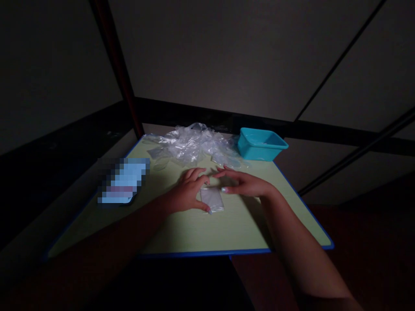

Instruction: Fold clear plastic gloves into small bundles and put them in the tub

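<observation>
A small folded clear plastic bag (pixel 212 199) lies flat on the light green table, between my two hands. My left hand (pixel 191 190) rests at its left side with fingers spread and curved; the thumb touches the bag's near edge. From the right, my right hand (pixel 241 181) reaches in with fingers stretched out and apart, its thumb by the bag's upper right edge. Neither hand grips the bag. Behind both hands sits a loose heap of crumpled clear plastic bags (pixel 194 142).
A turquoise plastic basket (pixel 259 151) stands at the table's back right corner. On the left lies a phone-like device (pixel 125 181), its screen pixelated. The table (pixel 194 237) has a blue edge, and dark wall panels rise behind it.
</observation>
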{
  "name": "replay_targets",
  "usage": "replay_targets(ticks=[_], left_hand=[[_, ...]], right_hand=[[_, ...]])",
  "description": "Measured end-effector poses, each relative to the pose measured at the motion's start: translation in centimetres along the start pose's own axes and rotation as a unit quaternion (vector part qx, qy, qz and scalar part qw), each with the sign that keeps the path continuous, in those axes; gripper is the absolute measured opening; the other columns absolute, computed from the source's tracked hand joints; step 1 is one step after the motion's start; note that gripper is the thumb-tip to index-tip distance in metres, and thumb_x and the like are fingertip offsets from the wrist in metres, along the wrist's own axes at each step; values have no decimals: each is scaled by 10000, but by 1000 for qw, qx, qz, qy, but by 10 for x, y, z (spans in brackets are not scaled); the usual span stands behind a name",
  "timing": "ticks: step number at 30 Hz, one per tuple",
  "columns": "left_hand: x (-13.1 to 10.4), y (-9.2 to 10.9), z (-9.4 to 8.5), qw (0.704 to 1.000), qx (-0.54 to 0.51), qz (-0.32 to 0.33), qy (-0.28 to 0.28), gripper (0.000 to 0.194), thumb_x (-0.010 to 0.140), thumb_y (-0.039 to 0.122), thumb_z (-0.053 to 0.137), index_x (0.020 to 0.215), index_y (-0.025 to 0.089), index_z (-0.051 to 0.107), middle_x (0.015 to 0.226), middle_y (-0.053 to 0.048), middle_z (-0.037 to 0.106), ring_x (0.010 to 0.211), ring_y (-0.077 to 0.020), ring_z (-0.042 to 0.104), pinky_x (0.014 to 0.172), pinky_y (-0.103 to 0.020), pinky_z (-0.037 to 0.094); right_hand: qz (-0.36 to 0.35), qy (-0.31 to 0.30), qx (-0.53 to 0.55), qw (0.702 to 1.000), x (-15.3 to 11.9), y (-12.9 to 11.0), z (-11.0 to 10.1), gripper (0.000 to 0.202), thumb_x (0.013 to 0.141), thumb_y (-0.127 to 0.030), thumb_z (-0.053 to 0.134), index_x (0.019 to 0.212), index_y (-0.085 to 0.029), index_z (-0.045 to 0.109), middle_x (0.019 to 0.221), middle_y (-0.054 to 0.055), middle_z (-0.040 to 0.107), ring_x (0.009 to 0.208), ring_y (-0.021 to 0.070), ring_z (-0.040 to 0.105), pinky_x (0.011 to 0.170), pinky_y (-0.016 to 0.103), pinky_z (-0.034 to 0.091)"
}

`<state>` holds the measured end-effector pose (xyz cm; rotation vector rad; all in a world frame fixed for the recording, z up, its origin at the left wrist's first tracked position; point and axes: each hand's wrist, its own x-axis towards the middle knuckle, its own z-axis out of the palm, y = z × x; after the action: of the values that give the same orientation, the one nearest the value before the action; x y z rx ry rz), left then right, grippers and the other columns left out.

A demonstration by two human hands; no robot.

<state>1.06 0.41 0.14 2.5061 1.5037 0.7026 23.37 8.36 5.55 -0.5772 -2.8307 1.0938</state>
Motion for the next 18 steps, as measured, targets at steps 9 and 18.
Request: replay_targets(ticks=[9, 18], left_hand=[[3, 7, -16, 990, 19, 0, 138, 196, 783, 336, 650, 912, 204, 583, 1216, -100, 456, 1187, -285, 365, 1008, -436, 339], [6, -8, -7, 982, 32, -44, 179, 96, 845, 288, 525, 852, 203, 569, 1029, -78, 542, 1116, -259, 440, 974, -437, 341]], right_hand=[[161, 234, 73, 956, 24, 31, 18, 272, 734, -403, 649, 719, -152, 547, 643, -6, 544, 584, 113, 456, 562, 247, 351], [129, 161, -167, 964, 32, 5, 36, 429, 654, -455, 765, 927, -170, 597, 925, 70, 565, 928, 228, 464, 754, 305, 326]])
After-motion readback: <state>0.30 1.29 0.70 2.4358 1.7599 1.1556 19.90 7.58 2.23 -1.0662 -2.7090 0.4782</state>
